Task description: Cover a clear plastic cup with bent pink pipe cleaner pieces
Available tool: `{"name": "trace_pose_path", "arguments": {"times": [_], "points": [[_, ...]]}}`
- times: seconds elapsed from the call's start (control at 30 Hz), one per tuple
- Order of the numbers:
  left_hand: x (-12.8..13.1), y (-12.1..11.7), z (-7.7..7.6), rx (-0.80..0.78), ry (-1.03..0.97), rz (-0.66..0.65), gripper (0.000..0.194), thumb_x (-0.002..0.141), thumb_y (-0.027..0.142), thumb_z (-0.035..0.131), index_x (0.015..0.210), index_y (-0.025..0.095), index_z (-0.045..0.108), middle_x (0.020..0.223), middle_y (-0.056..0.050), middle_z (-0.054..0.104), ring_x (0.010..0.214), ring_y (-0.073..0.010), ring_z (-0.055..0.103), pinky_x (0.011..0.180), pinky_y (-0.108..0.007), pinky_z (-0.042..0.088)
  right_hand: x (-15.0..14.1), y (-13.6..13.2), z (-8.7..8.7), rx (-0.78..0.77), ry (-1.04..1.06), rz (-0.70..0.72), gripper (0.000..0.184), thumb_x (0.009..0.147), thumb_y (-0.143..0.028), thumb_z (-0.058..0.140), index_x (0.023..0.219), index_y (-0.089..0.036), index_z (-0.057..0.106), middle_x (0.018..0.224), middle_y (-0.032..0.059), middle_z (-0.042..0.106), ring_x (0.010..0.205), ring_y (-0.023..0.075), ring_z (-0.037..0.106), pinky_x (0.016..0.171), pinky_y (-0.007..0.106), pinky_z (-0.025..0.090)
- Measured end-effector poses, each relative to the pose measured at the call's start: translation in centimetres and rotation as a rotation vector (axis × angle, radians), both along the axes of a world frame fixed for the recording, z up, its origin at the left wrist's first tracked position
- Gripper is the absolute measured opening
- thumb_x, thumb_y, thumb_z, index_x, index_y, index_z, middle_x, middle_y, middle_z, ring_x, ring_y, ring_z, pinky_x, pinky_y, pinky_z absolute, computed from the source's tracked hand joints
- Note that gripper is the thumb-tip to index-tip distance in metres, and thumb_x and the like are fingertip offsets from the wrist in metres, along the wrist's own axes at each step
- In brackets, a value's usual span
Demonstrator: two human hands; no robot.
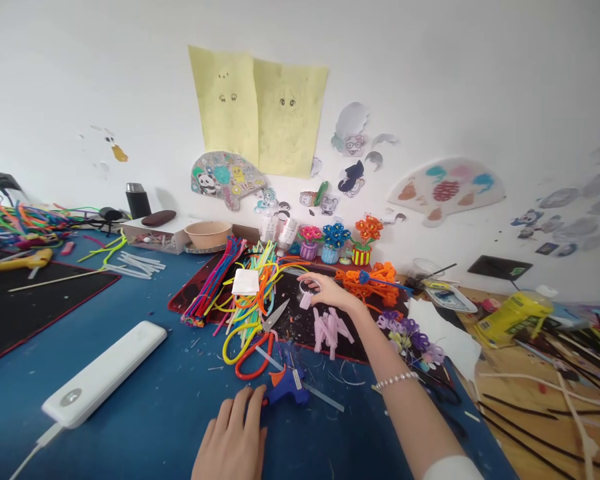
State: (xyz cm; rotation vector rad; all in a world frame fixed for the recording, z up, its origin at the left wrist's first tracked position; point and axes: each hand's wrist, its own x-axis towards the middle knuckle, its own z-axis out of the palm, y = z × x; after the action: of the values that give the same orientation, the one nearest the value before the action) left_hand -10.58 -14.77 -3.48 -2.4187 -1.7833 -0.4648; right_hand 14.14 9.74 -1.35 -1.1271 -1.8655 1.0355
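Observation:
My left hand (234, 433) lies on the blue table, fingers stretched out, its fingertips beside a blue hot glue gun (289, 387) with a clear glue stick. Over the dark mat, my right hand (327, 291) has its thumb and fingers curled on a thin pale lilac loop (306, 300); its exact kind is too small to make out. Just below that hand sits a pile of short pale pink strips (331, 330). Scissors (254, 343) with red and yellow handles lie open between my hands. Bundles of coloured pipe cleaners (215, 283) rest to the left.
A white power bank (105, 373) with a cable is on the left. Pipe-cleaner flowers in pots (335, 243) stand by the wall. Orange pipe-cleaner pieces (380, 283) and purple flowers (415, 340) lie right, before a yellow bottle (515, 315). A beige bowl (207, 233) sits at the back.

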Motion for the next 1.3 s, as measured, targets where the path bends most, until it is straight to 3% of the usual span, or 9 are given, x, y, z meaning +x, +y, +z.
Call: {"name": "trace_pose_path", "arguments": {"times": [0.17,0.3,0.4,0.5,0.73,0.9,1.03,1.17,1.3], "points": [[1.6,1.8,-0.7,-0.016,0.134,0.058,0.043,0.087,0.008,0.043,0.126,0.019,0.057,0.112,-0.010,0.066,0.099,-0.0257,0.061,0.078,-0.037,0.049,-0.6,-0.3,0.7,0.080,-0.083,0.026,0.070,0.049,0.001,0.058,0.114,-0.025,0.065,0.119,0.0030,0.062,0.108,0.0209,0.056,0.094,0.034,0.042],[2.4,2.9,-1.2,-0.026,0.113,0.062,0.040,0.089,0.011,0.046,0.127,0.017,0.056,0.107,-0.010,0.066,0.097,-0.0252,0.060,0.078,-0.036,0.048,0.1,-2.3,1.0,0.173,-0.153,-0.140,0.072,0.054,0.000,0.054,0.121,-0.025,0.059,0.125,0.0030,0.057,0.115,0.0196,0.051,0.098,0.032,0.038],[2.4,3.4,-1.7,-0.044,0.079,0.007,0.040,0.088,0.011,0.047,0.126,0.018,0.056,0.106,-0.010,0.065,0.095,-0.0244,0.060,0.077,-0.034,0.047,0.8,-5.5,0.1,0.187,-0.240,-0.361,0.042,0.066,-0.008,0.053,0.105,-0.020,0.064,0.100,0.0057,0.063,0.094,0.0205,0.057,0.085,0.033,0.042],[2.3,3.6,-1.9,-0.075,0.046,-0.028,0.041,0.088,0.007,0.045,0.126,0.016,0.057,0.108,-0.011,0.064,0.096,-0.0247,0.059,0.078,-0.033,0.048,0.7,-8.9,-1.3,0.124,-0.350,-0.443,0.008,0.067,-0.022,0.065,0.075,-0.021,0.065,0.068,0.0011,0.058,0.067,0.0187,0.055,0.064,0.029,0.041],[2.7,3.2,-1.2,-0.113,0.022,0.013,0.043,0.088,0.007,0.042,0.129,0.016,0.055,0.110,-0.013,0.065,0.097,-0.0268,0.060,0.076,-0.035,0.048,-0.3,-10.3,-2.5,-0.003,-0.373,-0.559,0.009,0.064,-0.013,0.064,0.060,-0.020,0.063,0.058,0.0015,0.058,0.058,0.0177,0.055,0.058,0.028,0.035],[2.1,2.5,0.0,-0.016,-0.075,0.034,0.049,0.090,0.013,0.043,0.139,0.018,0.043,0.111,-0.011,0.066,0.094,-0.0247,0.062,0.076,-0.035,0.050,0.4,-10.4,-1.0,-0.086,-0.173,-0.556,0.009,0.066,-0.016,0.061,0.057,-0.019,0.061,0.051,0.0004,0.058,0.051,0.0159,0.054,0.055,0.027,0.039],[2.1,2.6,2.0,0.048,-0.306,-0.058,0.037,0.091,0.028,0.047,0.127,0.021,0.054,0.107,-0.008,0.068,0.094,-0.0226,0.064,0.077,-0.032,0.052,0.9,-12.8,1.4,-0.148,0.072,-0.461,0.025,0.080,-0.040,0.057,0.076,-0.016,0.065,0.061,0.0026,0.062,0.054,0.0167,0.057,0.051,0.027,0.044],[4.4,3.0,4.5,-0.020,-0.622,-0.145,0.025,0.091,0.032,0.049,0.112,0.025,0.061,0.093,-0.004,0.070,0.079,-0.0168,0.066,0.070,-0.025,0.053,0.0,-16.1,4.0,-0.315,0.699,-0.298,0.030,0.075,-0.046,0.070,0.078,-0.016,0.065,0.063,0.0017,0.061,0.052,0.0128,0.053,0.048,0.024,0.043],[7.4,3.2,7.0,-0.164,-0.904,-0.209,0.021,0.089,0.034,0.052,0.102,0.022,0.063,0.079,-0.001,0.070,0.063,-0.0132,0.063,0.060,-0.021,0.051,-1.6,-18.3,5.5,-0.260,0.881,-0.336,0.020,0.077,-0.037,0.072,0.079,-0.018,0.067,0.068,0.0009,0.061,0.055,0.0110,0.052,0.051,0.022,0.043]]}}
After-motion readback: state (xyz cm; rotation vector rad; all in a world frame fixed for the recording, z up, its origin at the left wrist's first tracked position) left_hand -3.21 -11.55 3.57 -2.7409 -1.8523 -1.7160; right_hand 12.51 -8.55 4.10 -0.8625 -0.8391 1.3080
